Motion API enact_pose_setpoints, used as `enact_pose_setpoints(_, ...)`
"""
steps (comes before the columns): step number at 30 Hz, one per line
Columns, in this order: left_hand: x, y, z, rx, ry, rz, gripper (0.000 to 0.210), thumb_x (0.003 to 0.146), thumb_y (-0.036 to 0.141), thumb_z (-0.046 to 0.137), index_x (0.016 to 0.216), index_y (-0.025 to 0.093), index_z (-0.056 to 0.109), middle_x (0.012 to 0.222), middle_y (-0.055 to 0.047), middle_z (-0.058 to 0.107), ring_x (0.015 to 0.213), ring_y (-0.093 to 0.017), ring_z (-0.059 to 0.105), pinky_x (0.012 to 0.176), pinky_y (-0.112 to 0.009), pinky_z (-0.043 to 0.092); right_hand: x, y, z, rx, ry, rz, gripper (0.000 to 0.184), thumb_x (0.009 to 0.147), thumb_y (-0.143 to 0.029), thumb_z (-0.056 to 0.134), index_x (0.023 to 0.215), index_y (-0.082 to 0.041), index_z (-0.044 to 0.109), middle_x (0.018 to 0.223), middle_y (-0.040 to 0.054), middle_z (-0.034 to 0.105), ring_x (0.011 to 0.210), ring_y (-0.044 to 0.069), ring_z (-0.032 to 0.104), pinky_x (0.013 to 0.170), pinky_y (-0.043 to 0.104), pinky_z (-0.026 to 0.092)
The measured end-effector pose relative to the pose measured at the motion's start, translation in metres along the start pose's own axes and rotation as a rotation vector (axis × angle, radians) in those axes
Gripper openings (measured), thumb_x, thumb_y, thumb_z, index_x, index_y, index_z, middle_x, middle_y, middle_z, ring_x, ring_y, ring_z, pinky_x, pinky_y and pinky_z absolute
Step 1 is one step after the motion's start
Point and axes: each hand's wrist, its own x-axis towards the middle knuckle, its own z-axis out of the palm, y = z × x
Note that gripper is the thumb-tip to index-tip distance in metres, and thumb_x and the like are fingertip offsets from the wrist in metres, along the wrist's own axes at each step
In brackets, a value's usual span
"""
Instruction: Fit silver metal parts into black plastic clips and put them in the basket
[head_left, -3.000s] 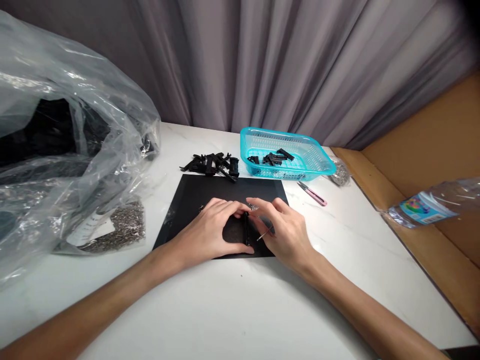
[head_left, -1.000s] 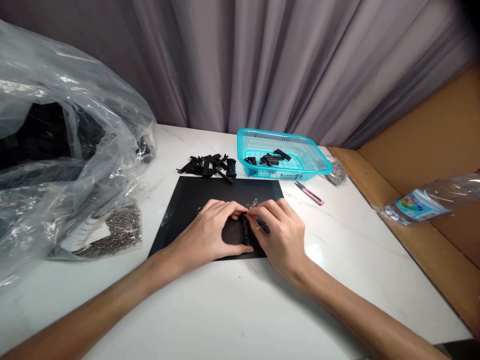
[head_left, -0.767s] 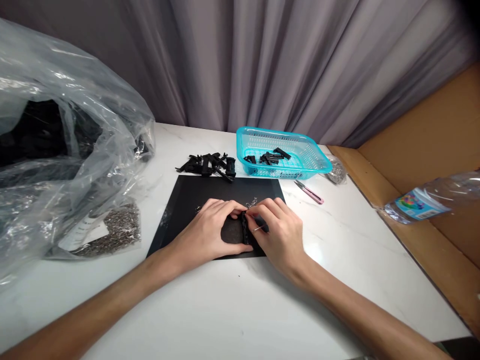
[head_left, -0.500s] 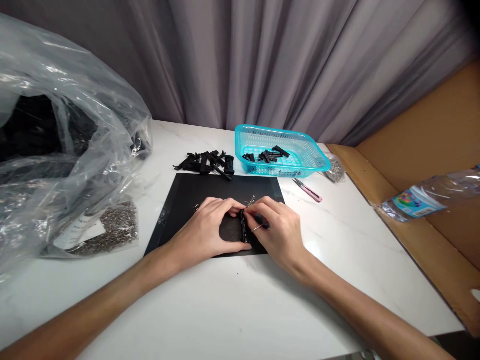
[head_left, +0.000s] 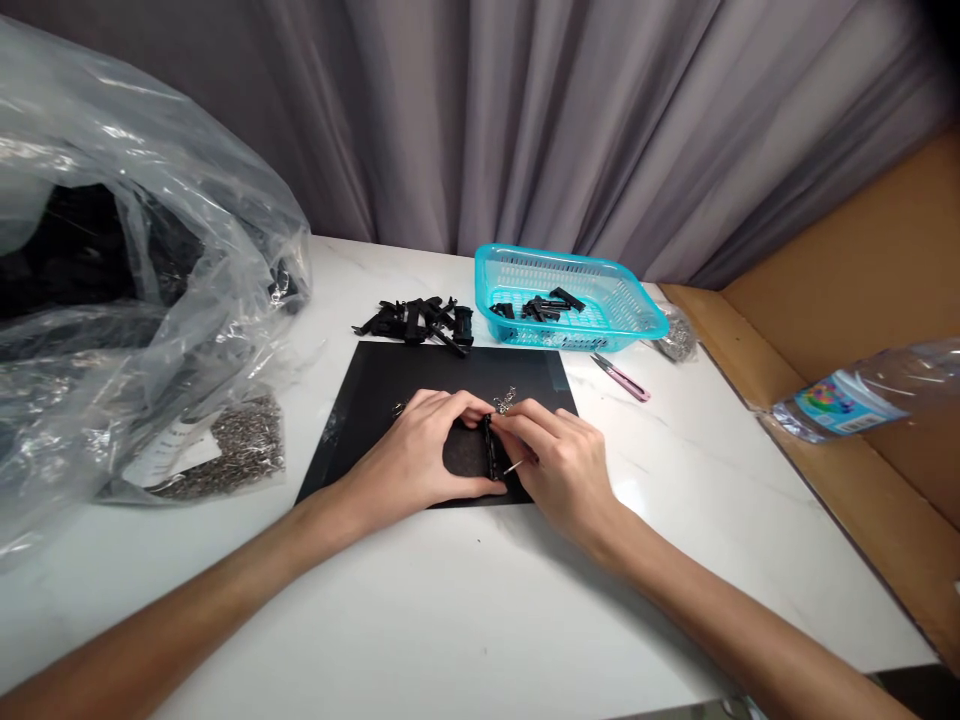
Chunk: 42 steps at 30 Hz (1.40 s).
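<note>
My left hand [head_left: 420,445] arches over the mat, thumb at the near end and fingers at the far end of a narrow black plastic part [head_left: 491,450], gripping it between them. My right hand [head_left: 570,460] is closed on the part's right side, its index finger and thumb touching the far end. A thin metal rod [head_left: 513,467] pokes out from under the right fingers; the rest of it is hidden. Just beyond the fingertips, small silvery metal pieces [head_left: 507,398] lie on the black mat [head_left: 450,365]. Another shiny piece [head_left: 399,409] rests behind my left hand.
A pile of black plastic parts [head_left: 412,320] lies behind the mat, beside a blue basket [head_left: 630,330] holding more. Pink-handled snips [head_left: 621,378] lie to the right. Plastic bags [head_left: 247,250], one with metal pins [head_left: 244,450], fill the left. A bottle [head_left: 847,405] and cardboard [head_left: 840,270] stand right.
My right fingers have shifted slightly and lie flatter along the part, covering more of the rod. The left hand keeps its grip. The whole view has shifted a little.
</note>
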Motion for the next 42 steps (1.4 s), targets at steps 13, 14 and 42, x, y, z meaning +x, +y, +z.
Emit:
enact_pose_setpoints(13, -0.001, -0.001, -0.002, 0.034, 0.009, -0.010, 0.061, 0.066, 0.058, 0.089, 0.115, 0.028, 0.066, 0.109, -0.003, 0.070, 0.113, -0.032, 0.058, 0.099, -0.047, 0.049, 0.008, 0.013, -0.015, 0.503, -0.203, 0.242, 0.018, 0.101, -0.024, 0.062, 0.105, -0.023, 0.079, 0.099, 0.0029, 0.076, 0.066, 0.012, 0.064, 0.060, 0.025, 0.049)
enact_pose_setpoints(14, -0.001, -0.001, -0.002, 0.049, 0.009, -0.004, 0.062, 0.067, 0.059, 0.088, 0.116, 0.027, 0.066, 0.110, -0.004, 0.070, 0.113, -0.032, 0.058, 0.100, -0.048, 0.048, 0.010, 0.016, -0.016, 0.577, -0.221, 0.287, 0.017, 0.100, -0.025, 0.063, 0.105, -0.023, 0.079, 0.099, 0.0032, 0.075, 0.069, 0.012, 0.065, 0.060, 0.025, 0.049)
enact_pose_setpoints(42, -0.005, 0.000, -0.004, 0.069, -0.031, 0.013, 0.056, 0.077, 0.058, 0.082, 0.119, 0.027, 0.062, 0.112, -0.001, 0.066, 0.115, -0.031, 0.055, 0.100, -0.045, 0.048, 0.025, 0.023, -0.017, 0.737, -0.310, 0.458, 0.009, 0.092, -0.023, 0.075, 0.084, -0.019, 0.077, 0.072, -0.0034, 0.069, 0.057, 0.009, 0.045, 0.054, 0.025, 0.036)
